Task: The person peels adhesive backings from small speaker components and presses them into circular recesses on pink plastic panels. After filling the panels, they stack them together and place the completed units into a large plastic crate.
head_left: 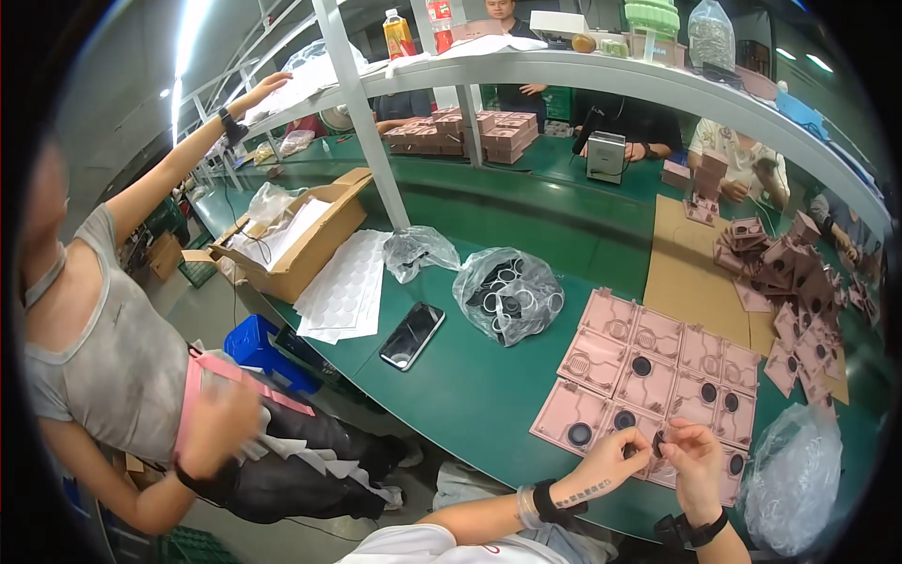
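Observation:
Pink plastic panels (594,359) lie in a grid on the green table in front of me, and black round parts (580,433) sit on several of them. My right hand (693,462) pinches a small black round part (659,444) above the nearest panels. Close beside it, my left hand (601,465) has its fingertips pressed together with something small and dark at them, too small to make out. Both hands are over the near row and hide part of it.
A bag of rings (508,296), a phone (412,336), sticker sheets (346,287) and a cardboard box (299,246) lie leftward. At right are an empty-looking plastic bag (794,479) and piled pink parts (785,273). A person (122,329) stands at left; others sit across.

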A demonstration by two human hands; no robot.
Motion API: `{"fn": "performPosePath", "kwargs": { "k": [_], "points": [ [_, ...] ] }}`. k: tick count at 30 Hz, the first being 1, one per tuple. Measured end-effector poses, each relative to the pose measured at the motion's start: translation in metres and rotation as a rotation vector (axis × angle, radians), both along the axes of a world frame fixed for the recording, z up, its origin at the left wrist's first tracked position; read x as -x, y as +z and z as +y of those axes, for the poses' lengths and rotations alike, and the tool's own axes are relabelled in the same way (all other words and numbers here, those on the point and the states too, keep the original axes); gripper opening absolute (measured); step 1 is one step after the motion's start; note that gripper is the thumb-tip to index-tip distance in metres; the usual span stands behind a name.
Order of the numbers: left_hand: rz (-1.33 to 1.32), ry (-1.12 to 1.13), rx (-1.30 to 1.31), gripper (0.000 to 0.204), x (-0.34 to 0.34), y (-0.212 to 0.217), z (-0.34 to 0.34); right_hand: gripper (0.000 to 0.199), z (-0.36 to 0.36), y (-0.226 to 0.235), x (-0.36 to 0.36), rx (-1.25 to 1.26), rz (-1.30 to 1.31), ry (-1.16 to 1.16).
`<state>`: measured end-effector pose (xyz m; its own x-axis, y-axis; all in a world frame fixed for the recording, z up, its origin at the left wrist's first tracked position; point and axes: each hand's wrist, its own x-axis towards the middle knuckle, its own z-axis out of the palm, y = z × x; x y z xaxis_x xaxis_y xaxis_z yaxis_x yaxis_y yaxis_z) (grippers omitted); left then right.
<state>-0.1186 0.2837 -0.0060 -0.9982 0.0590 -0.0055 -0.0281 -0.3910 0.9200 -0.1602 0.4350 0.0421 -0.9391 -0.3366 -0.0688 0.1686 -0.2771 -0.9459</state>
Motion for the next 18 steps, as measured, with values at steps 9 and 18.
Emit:
{"fn": "performPosePath", "kwargs": {
  "k": [9,18],
  "points": [
    [-0.318,-0.253,-0.349,0.010,-0.003,0.007,-0.023,0.022,0.029,-0.003,0.011,0.296,-0.004,0.117],
    [-0.343,-0.249,-0.519,0.007,-0.007,0.005,-0.031,0.023,-0.002,0.013,-0.008,-0.750,1.042,-0.045]
  ]
}}
